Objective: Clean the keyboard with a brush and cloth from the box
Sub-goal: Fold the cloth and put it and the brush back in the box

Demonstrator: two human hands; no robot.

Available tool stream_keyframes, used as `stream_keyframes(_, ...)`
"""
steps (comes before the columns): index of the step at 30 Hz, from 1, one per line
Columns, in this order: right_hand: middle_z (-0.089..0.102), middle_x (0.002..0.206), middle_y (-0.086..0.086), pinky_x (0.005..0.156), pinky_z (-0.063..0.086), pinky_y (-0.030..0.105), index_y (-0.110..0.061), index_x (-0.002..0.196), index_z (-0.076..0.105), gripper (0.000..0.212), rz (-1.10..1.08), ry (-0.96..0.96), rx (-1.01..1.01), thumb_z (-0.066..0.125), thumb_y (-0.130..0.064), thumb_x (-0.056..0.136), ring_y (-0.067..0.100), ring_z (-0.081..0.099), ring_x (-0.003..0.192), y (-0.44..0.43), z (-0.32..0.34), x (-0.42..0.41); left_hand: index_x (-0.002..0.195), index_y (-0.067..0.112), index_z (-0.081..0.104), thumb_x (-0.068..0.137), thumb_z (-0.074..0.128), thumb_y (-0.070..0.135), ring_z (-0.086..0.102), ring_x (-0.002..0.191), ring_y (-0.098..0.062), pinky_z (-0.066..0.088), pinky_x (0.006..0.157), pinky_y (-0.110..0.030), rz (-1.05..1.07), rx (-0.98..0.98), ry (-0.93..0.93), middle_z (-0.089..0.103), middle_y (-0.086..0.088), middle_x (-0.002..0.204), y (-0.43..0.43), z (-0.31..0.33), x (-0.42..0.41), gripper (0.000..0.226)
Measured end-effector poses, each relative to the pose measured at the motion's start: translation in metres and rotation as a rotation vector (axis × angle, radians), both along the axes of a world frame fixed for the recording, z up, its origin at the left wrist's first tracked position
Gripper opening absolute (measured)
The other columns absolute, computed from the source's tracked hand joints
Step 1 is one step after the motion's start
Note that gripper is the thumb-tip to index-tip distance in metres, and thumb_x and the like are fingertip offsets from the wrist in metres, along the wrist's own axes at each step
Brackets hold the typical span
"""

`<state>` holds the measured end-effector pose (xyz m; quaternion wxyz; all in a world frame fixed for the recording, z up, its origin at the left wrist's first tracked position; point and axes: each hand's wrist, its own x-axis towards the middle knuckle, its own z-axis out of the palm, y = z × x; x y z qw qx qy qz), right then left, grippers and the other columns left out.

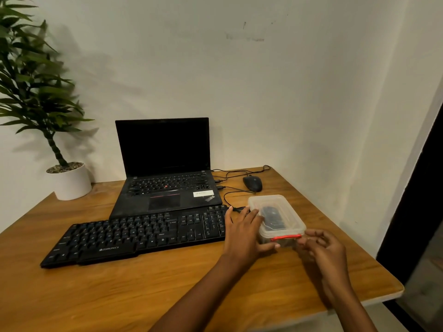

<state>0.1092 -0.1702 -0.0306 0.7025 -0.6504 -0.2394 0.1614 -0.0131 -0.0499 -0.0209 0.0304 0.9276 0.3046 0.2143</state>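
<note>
Wooden table by a white wall carries the keyboard. Just right of it stands the box; my left hand presses it, fingers straight, my right hand curls at its red clip, grip unclear.

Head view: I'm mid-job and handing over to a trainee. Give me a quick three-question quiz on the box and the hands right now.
1. True or false: the lid is already off the box.
2. Pick one. The box stands: A) at the right end of the keyboard; B) on top of the keyboard; C) at the keyboard's left end.
3. Short answer: which hand has its fingers at the red latch?

Key
1. False: the lid is on, and dark contents show through it.
2. A.
3. The right hand. Blur hides whether it grips the latch.
</note>
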Motion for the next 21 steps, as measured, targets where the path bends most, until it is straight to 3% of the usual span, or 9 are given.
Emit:
stream_keyframes(3,0.066,0.09,0.005,0.082,0.053,0.04,-0.011,0.088,0.064,0.013,0.019,-0.012,-0.013,0.064,0.0,0.081,0.02,0.061,0.089,0.0,0.0,-0.003,0.137,0.027,0.043,0.06,0.015,0.088,0.016,0.144,-0.015,-0.02,0.111,-0.047,-0.001,-0.035,-0.028,0.033,0.004,0.152,-0.002,0.0,-0.001,0.103)
stream_keyframes(8,0.065,0.09,-0.001,0.076,0.052,0.031,-0.016,0.087,0.064,0.012,-0.001,-0.094,-0.016,0.068,-0.007,0.08,0.016,0.059,0.089,0.001,0.0,-0.003,0.135,0.028,0.047,0.066,0.018,0.089,0.018,0.144,-0.012,-0.019,0.112,-0.047,-0.001,-0.097,-0.092,0.034,0.006,0.151,0.0,-0.004,-0.001,0.096)
stream_keyframes(13,0.049,0.117,-0.002,0.074,0.042,0.016,-0.013,0.11,0.063,0.029,0.069,-0.302,-0.113,0.065,-0.007,0.082,0.016,0.049,0.105,0.001,-0.001,0.009,0.135,0.027,0.047,0.058,0.001,0.095,0.016,0.144,-0.011,-0.023,0.111,-0.044,-0.044,-0.13,-0.119,0.032,0.005,0.152,0.001,-0.006,-0.001,0.113)
stream_keyframes(18,0.056,0.114,0.003,0.081,0.045,0.024,-0.016,0.099,0.065,0.019,0.099,-0.397,-0.121,0.064,-0.006,0.082,0.02,0.053,0.106,0.002,-0.003,0.018,0.134,0.026,0.049,0.06,-0.001,0.094,0.021,0.143,-0.01,-0.025,0.11,-0.036,-0.049,-0.139,-0.164,0.035,0.004,0.151,0.0,-0.007,0.0,0.112)
stream_keyframes(21,0.057,0.108,0.003,0.074,0.045,0.017,-0.018,0.091,0.064,0.016,0.107,-0.395,-0.099,0.063,-0.005,0.083,0.019,0.055,0.101,0.001,0.001,0.017,0.133,0.027,0.049,0.06,-0.003,0.093,0.022,0.142,-0.009,-0.024,0.111,-0.036,-0.03,-0.154,-0.173,0.035,0.005,0.151,-0.001,-0.007,0.001,0.111)
